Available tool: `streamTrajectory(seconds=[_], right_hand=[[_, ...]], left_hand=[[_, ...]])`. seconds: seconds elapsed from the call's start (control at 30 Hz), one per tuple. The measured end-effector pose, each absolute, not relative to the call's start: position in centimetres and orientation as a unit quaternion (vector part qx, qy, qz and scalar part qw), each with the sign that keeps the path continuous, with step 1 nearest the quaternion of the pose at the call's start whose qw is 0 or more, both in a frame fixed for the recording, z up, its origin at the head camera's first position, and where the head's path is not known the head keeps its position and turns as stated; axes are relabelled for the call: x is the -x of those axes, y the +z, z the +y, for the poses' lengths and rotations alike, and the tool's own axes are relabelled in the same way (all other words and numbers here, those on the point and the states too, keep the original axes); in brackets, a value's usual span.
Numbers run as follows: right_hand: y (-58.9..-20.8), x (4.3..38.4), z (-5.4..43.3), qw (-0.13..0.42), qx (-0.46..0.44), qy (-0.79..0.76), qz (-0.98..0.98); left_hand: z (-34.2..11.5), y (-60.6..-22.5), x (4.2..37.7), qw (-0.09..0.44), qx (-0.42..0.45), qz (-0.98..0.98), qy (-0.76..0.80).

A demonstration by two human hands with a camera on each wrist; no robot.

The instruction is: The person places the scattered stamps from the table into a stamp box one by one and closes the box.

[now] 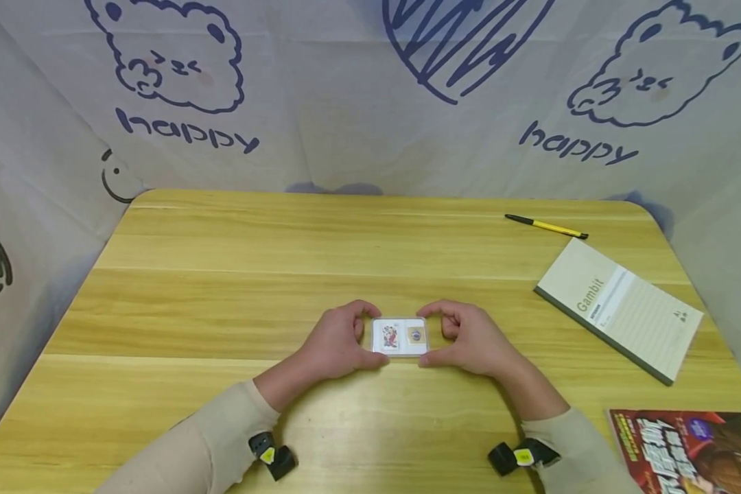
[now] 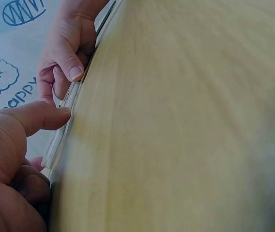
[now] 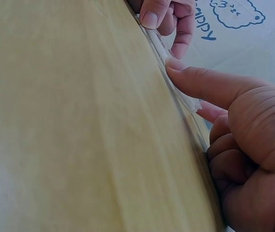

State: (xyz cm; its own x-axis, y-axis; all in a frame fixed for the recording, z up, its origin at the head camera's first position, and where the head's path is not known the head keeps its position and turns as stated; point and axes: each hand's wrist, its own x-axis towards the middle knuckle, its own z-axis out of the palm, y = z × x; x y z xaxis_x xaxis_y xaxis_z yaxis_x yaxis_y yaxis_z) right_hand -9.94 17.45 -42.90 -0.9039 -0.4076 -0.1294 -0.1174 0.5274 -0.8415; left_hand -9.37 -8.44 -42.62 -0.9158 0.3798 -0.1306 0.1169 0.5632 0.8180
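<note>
A small flat clear plastic case (image 1: 401,347) lies in the middle of the table's near half. Inside it a white card carries a stamp-like colourful picture on the left and a tan square with a dark round mark on the right. My left hand (image 1: 339,345) pinches the left end, thumb on the near edge and index finger at the far corner. At the opposite end, my right hand (image 1: 474,341) pinches it the same way. Both wrist views show the case edge-on, low over the wood, with the thumbs (image 2: 55,118) (image 3: 186,79) against its near side.
A Gambit notebook (image 1: 624,309) lies slanted on the right of the wooden table (image 1: 222,288). Beyond it is a yellow and black pen (image 1: 546,226). A colourful magazine (image 1: 691,449) occupies the near right corner. White cloth (image 1: 346,123) with blue drawings hangs behind the table.
</note>
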Motion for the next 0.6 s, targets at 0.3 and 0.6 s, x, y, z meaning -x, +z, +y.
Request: streamTrajectory(seconds=[0.3, 0.6], right_hand=[[-43.02, 9.93, 17.43, 0.155, 0.146, -0.465, 0.859], [-42.54, 9.94, 17.1, 0.163, 0.122, -0.46, 0.864]], left_hand=[[-8.51, -42.64, 9.3, 0.144, -0.148, 0.871, 0.445], [-8.56, -42.45, 9.37, 0.148, -0.141, 0.867, 0.454]])
